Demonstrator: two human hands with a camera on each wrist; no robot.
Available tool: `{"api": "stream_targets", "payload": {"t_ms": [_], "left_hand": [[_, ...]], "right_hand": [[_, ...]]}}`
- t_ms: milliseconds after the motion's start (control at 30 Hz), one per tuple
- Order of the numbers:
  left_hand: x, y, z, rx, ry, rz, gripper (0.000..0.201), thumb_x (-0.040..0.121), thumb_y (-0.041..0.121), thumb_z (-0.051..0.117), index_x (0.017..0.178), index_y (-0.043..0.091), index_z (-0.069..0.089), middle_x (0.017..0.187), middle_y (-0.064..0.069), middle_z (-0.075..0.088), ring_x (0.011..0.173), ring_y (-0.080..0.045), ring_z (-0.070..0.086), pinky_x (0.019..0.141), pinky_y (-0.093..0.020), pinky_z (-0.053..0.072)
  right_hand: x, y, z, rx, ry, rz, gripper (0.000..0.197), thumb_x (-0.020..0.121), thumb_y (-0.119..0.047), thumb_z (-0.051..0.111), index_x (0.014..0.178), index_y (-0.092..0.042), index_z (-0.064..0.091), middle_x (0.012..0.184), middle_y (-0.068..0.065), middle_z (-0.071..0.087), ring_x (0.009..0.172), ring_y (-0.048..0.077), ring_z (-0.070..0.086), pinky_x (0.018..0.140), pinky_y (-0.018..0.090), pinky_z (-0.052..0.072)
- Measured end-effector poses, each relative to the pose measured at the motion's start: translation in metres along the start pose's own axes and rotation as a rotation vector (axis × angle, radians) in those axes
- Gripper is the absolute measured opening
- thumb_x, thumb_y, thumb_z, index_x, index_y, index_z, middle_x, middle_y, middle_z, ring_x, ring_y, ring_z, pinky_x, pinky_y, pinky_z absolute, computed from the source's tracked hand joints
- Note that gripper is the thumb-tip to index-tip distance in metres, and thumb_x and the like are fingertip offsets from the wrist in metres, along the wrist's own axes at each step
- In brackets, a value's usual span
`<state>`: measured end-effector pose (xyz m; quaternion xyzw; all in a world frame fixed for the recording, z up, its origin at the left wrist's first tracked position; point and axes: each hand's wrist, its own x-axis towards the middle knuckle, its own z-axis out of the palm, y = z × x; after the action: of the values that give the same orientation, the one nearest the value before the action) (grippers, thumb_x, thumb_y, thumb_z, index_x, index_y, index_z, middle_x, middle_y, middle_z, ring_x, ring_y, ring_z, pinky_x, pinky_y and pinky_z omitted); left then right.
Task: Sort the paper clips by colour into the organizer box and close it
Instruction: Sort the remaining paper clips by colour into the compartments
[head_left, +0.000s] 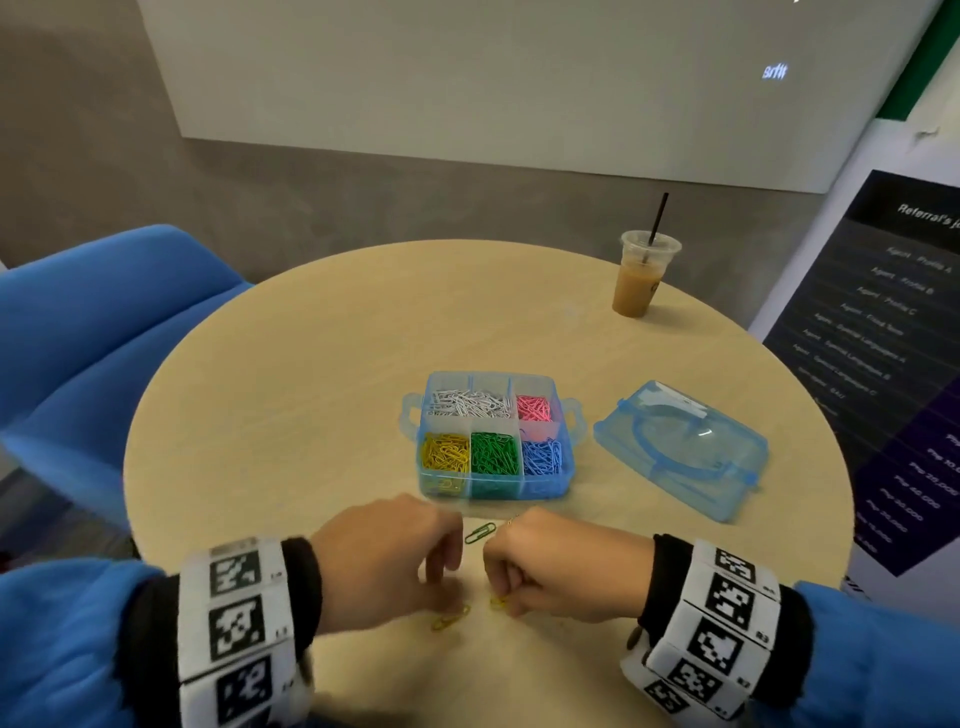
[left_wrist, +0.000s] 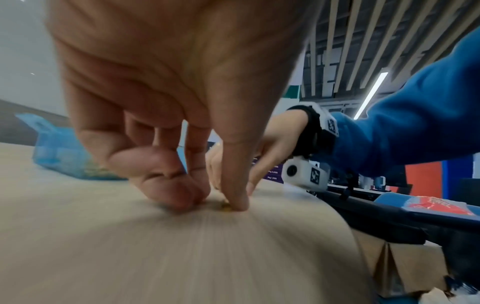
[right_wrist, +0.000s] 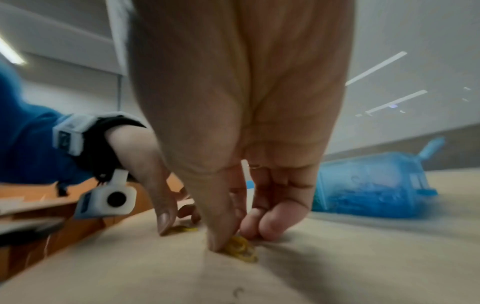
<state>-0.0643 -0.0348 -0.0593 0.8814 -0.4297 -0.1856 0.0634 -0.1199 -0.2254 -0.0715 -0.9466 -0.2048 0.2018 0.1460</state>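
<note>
The blue organizer box (head_left: 566, 470) stands open in mid-table, holding white, pink, yellow, green and blue clips in separate compartments. Its lid (head_left: 680, 447) lies apart to the right. Both hands work at the table's near edge. My left hand (head_left: 447, 592) curls its fingers down and pinches yellow paper clips (head_left: 451, 618) against the table; the left wrist view shows thumb and fingers (left_wrist: 176, 193) closing on a yellow clip (left_wrist: 225, 208). My right hand (head_left: 501, 597) pinches another small bunch of yellow clips (right_wrist: 241, 248). A green clip (head_left: 479, 532) lies loose between the hands.
A plastic cup of iced coffee (head_left: 639, 280) with a black straw stands at the table's far right. A blue chair (head_left: 104, 322) is at the left, a dark poster (head_left: 893, 364) at the right. The round table's edge (head_left: 135, 467) curves close to my wrists.
</note>
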Motion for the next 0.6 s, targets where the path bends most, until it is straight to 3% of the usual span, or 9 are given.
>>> {"api": "stream_targets", "payload": {"t_ms": [67,133,233,433,500,567,600], "left_hand": [[-0.004,0.001,0.011,0.014,-0.011,-0.015,0.027,0.082,0.055,0.065,0.095,0.035,0.054,0.097,0.017,0.059,0.075,-0.001,0.049,0.072,-0.025,0.044],[-0.004,0.003,0.015,-0.006,-0.013,0.002,0.024,0.081,0.050,0.067,0.095,0.033,0.058,0.098,0.015,0.060,0.078,-0.003,0.050,0.071,-0.023,0.043],[-0.005,0.008,0.015,-0.018,-0.022,0.038,0.017,0.085,0.041,0.066,0.098,0.030,0.065,0.098,0.013,0.065,0.079,-0.001,0.052,0.070,-0.018,0.041],[-0.002,0.007,0.016,0.027,-0.061,0.071,0.018,0.090,0.041,0.060,0.103,0.029,0.063,0.104,0.013,0.060,0.094,-0.008,0.057,0.070,-0.019,0.036],[-0.003,0.006,0.016,0.017,-0.086,0.081,0.016,0.091,0.040,0.059,0.102,0.029,0.061,0.101,0.014,0.056,0.092,-0.008,0.054,0.070,-0.021,0.035],[-0.003,0.005,0.012,0.037,-0.107,0.079,0.015,0.092,0.040,0.058,0.102,0.028,0.060,0.102,0.013,0.059,0.092,-0.009,0.055,0.070,-0.021,0.035],[0.000,0.003,0.007,0.026,-0.096,0.073,0.013,0.093,0.039,0.058,0.099,0.028,0.060,0.099,0.012,0.061,0.087,-0.008,0.056,0.068,-0.020,0.037]], "right_hand": [[-0.003,-0.002,0.004,-0.103,-0.011,0.003,0.011,0.093,-0.017,0.060,0.101,-0.009,0.061,0.096,0.002,0.053,0.091,0.022,0.051,0.079,0.035,0.043],[-0.005,-0.006,0.009,-0.241,-0.004,0.001,0.011,0.096,-0.009,0.051,0.106,-0.008,0.056,0.105,0.010,0.052,0.088,0.026,0.048,0.074,0.036,0.040],[-0.006,-0.007,0.012,-0.383,0.011,-0.002,0.019,0.095,0.002,0.044,0.111,-0.005,0.051,0.102,0.016,0.053,0.078,0.028,0.047,0.064,0.039,0.041],[-0.004,0.002,0.007,-0.350,0.027,0.032,0.011,0.095,0.000,0.045,0.101,-0.006,0.053,0.097,0.014,0.057,0.079,0.028,0.052,0.067,0.039,0.045],[-0.006,0.003,0.001,-0.210,0.043,0.050,0.010,0.096,-0.008,0.047,0.099,-0.007,0.056,0.095,0.009,0.060,0.080,0.023,0.053,0.070,0.032,0.047],[-0.007,0.005,-0.010,-0.020,0.081,0.054,0.010,0.094,-0.012,0.052,0.096,-0.008,0.060,0.085,0.000,0.059,0.072,0.012,0.050,0.063,0.016,0.041],[-0.004,0.005,-0.018,0.089,0.129,0.060,0.007,0.094,-0.011,0.054,0.092,-0.011,0.061,0.081,-0.002,0.060,0.067,0.008,0.051,0.062,0.013,0.040]]}}
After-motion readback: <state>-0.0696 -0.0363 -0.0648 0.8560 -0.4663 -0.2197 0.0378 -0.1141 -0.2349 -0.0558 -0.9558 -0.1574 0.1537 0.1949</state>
